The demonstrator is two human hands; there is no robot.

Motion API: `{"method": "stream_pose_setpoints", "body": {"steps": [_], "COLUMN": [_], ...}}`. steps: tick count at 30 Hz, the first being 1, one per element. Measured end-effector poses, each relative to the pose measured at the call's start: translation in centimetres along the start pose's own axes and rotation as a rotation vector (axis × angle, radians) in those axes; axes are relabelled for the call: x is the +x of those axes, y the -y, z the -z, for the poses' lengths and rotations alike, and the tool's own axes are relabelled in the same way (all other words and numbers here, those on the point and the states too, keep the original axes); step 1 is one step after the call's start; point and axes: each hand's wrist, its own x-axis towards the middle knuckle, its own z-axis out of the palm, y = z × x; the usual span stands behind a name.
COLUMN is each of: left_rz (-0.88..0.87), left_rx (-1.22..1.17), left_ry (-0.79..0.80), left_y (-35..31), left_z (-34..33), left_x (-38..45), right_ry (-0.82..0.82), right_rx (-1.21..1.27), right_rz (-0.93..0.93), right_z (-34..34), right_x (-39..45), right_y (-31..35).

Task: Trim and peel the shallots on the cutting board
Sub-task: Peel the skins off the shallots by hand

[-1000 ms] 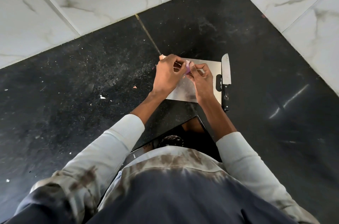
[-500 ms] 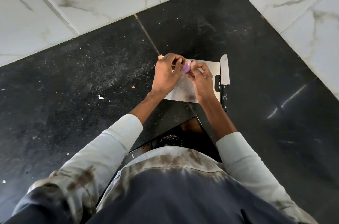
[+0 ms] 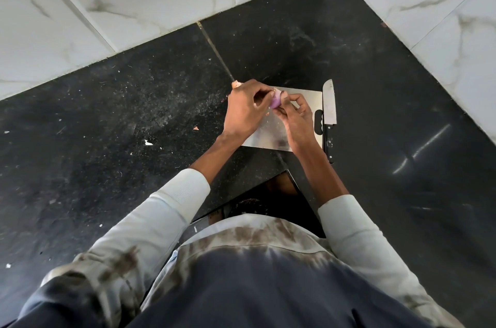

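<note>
Peeling step in hand. Both hands work one small purple, partly skinned shallot point(image 3: 276, 102), held up betw. them, above the far part of the shiny steel cutting board point(image 3: 271, 137). Left hand point(image 3: 245, 110) pinches it w/ fingertips; right hand point(image 3: 296, 115) grips its other side, thumb on top. Black-handled steel knife point(image 3: 329, 113) lies idle just right of the right hand, on the dark stone worktop point(image 3: 134, 113). Next, prob.: strip remaining skin, so a firm hold plus a nail under the loose edge.

One camera sits on the person's head. It looks forward and down, close above the left hand point(image 3: 245, 110) and right hand point(image 3: 296, 119).
</note>
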Motion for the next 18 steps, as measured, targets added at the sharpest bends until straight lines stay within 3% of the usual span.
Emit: {"method": "stream_pose_setpoints", "body": {"steps": [8, 18], "left_rz": [0.036, 0.196], "left_rx": [0.014, -0.166], "left_ry": [-0.015, -0.030], "left_y": [0.0, -0.2], "left_z": [-0.4, -1.0], "left_x": [0.0, -0.3], "right_ry": [-0.015, -0.026], "right_rx": [0.036, 0.325], "right_rz": [-0.044, -0.182], "right_z": [-0.1, 0.2], "right_x": [-0.2, 0.2], "right_y": [0.2, 0.2]}}
